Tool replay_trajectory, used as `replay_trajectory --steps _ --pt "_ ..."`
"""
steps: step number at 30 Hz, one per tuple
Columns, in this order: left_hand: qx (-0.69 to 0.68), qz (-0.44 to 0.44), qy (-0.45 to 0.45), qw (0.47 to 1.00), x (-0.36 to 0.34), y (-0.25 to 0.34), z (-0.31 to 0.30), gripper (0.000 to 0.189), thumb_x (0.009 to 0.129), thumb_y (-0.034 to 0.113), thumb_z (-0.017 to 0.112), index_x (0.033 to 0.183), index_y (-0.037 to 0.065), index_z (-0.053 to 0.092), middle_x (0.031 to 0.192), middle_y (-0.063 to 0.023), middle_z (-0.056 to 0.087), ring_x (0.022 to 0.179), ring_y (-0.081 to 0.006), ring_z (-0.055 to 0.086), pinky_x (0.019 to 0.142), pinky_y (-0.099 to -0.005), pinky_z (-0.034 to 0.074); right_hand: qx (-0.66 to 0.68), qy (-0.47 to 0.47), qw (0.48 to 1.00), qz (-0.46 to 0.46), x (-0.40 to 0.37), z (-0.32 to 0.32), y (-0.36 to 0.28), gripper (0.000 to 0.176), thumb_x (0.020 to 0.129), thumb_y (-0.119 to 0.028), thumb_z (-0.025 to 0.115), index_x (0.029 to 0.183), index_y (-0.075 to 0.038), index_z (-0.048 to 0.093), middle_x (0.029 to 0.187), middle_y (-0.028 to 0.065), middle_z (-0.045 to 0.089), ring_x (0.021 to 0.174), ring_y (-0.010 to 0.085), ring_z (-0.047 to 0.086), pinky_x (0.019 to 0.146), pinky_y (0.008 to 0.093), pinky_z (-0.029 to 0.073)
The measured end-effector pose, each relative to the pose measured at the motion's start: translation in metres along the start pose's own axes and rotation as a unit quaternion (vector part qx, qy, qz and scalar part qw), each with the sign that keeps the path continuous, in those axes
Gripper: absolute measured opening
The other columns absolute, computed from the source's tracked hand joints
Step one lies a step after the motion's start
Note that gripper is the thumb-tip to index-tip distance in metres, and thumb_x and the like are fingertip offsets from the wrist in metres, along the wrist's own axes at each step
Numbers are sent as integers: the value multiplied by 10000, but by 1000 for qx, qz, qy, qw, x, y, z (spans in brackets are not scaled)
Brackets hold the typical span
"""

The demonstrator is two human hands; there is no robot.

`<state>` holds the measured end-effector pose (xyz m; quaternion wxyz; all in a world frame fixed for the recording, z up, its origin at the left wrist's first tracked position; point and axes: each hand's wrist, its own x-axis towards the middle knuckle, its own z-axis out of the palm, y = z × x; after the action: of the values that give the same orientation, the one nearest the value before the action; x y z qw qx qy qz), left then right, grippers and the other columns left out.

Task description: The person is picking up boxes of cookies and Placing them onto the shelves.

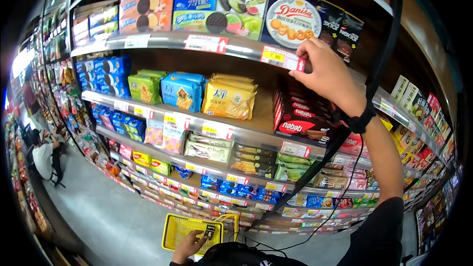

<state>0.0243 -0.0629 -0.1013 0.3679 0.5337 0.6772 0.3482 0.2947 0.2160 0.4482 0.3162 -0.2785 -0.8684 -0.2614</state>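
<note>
My right hand [325, 69] is raised to the upper shelf edge [236, 49], thumb below and fingers over the end of the price strip, closed on it beside a yellow and white price label [274, 56]. Just behind the fingers stand a round-fronted Danisa butter cookie box [291, 19] and dark Nextar packs [347, 32]. Red Nabati boxes [300, 118] sit on the shelf below my wrist. Low down, my left hand [186, 247] is over the yellow shopping basket [170, 231], its fingers at a small dark rectangular object [210, 231] whose kind I cannot make out.
Oreo boxes [148, 2] and yellow cracker packs [229, 97] fill the shelves to the left. A black upright post [387, 34] and a thin cable [340, 202] run near my right arm. Another person [44, 155] is in the aisle at far left, above the grey floor [113, 221].
</note>
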Motion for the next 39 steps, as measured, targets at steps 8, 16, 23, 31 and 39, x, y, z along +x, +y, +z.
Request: replay_trajectory --steps 8,16,23,31,39 --pt "41 24 -4 999 0 -76 29 571 950 419 676 1353 23 588 1210 -281 651 1063 -447 641 939 -485 524 119 -39 992 4 -65 59 -100 293 832 -76 792 1069 -22 629 1039 148 627 961 307 637 866 380 505" --pt "-29 -205 21 978 -55 -110 21 469 944 381 665 1251 32 603 1155 -232 660 1014 -429 664 872 -496 541 405 -476 770 127 -292 331 -216 318 841 -161 821 1072 -4 668 1024 146 705 888 283 674 808 374 535" --pt "-19 -280 67 957 -48 -242 77 454 908 280 725 1265 43 578 1112 -207 659 1005 -414 659 850 -504 539 424 -629 634 150 -491 536 -357 580 821 -266 817 1270 19 585 1238 201 658 1099 376 653 936 443 528" --pt "173 -182 53 966 64 -376 158 696 809 53 707 1459 146 477 1504 -154 487 1179 -378 619 975 -452 526 241 -653 698 169 -599 665 -441 856 798 -241 826 1450 26 339 1372 236 448 1212 452 557 969 514 511" --pt "224 -151 -70 960 81 -441 193 476 862 69 638 1329 141 585 1440 -95 559 1178 -316 635 931 -468 536 186 -671 708 116 -635 657 -449 556 815 -211 840 1205 38 532 1249 234 515 1129 442 595 977 500 504"
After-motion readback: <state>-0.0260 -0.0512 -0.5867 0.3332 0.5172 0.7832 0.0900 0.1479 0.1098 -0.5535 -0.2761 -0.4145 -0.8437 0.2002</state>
